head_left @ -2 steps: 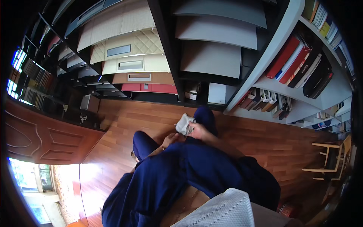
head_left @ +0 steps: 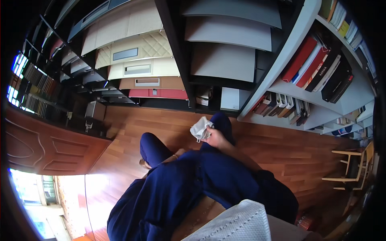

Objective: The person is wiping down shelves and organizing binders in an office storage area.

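A crumpled white cloth (head_left: 200,127) is gripped in my right hand (head_left: 215,138), above the floor and between my knees. My fingers and thumb close on its right side, and a loose corner hangs down at its left. My left hand (head_left: 179,153) sits lower, beside my lap, apart from the cloth. Its fingers are mostly hidden by my clothing and leg. My dark blue trousers and top fill the lower middle of the view.
Dark shelves with sample panels (head_left: 152,82) stand ahead. A white bookcase (head_left: 277,90) with books and binders is at the right, a wooden chair (head_left: 354,164) far right. A brown panelled door (head_left: 52,148) is at the left. Wooden flooring (head_left: 265,148) surrounds me.
My right hand has shifted slightly right with the cloth, which has turned and spread a little. My left hand has drawn back from beside it, down toward my lap.
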Demonstrator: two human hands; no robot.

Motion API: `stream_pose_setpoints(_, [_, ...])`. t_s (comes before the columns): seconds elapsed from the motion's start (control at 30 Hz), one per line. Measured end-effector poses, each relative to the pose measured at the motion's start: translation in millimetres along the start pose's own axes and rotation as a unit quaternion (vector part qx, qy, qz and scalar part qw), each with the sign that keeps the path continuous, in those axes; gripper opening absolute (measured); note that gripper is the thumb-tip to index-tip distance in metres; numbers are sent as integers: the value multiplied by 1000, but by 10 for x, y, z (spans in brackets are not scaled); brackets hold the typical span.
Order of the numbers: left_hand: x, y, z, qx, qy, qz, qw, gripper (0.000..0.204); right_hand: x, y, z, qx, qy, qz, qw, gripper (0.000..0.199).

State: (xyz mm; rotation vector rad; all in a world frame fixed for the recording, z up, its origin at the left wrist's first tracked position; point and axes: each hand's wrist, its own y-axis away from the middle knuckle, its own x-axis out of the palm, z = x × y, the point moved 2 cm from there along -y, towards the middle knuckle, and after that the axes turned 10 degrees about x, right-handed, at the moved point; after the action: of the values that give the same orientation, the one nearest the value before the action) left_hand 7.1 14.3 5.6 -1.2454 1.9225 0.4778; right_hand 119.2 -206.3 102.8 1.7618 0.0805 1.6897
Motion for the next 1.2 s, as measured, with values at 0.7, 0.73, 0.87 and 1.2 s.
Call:
stream_pose_setpoints(0.7, [519,-1174,141,-17,-19,174,984,32,-265,110,-10,-2,-35,-96,995,37])
stream_pose_setpoints(0.73, [477,-1354,201,-15,-22,181,983,32,-456,92,-81,28,-70,-83,994,36])
stream_pose_setpoints(0.87, [475,-1719,475,-12,-40,211,977,31,-125,36,209,201,-180,-258,928,46])
stream_pose_setpoints(1.2, [195,-1580,135,-3,-136,251,959,29,-532,-481,727,22,24,-10,999,39])
